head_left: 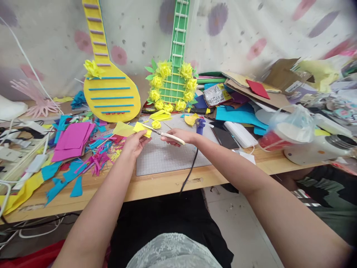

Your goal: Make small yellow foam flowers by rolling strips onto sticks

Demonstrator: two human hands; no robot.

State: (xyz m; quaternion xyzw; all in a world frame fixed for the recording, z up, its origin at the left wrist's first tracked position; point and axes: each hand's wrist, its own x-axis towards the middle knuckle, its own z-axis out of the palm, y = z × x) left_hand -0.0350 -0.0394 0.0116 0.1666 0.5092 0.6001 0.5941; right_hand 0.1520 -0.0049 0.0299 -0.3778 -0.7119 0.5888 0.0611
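My left hand [136,144] pinches a small piece of yellow paper [141,128] above the left part of the grey cutting mat [164,163]. White-handled scissors [173,138] are in my right hand [178,135], their blades pointing left and reaching the yellow paper. Just behind the blades lies a yellow paper flower [156,124]. Another yellow sheet [123,129] rests to the left of the held piece. At the back stand a yellow paper instrument [111,97] with blue strips and a green one [175,78] ringed with yellow flowers.
Magenta sheets [73,140] and coloured scraps [97,156] cover the left of the table. A purple glue gun [200,125] with a black cord, a phone [225,135], a white power bank [240,134], and a bagged cup [281,134] stand to the right.
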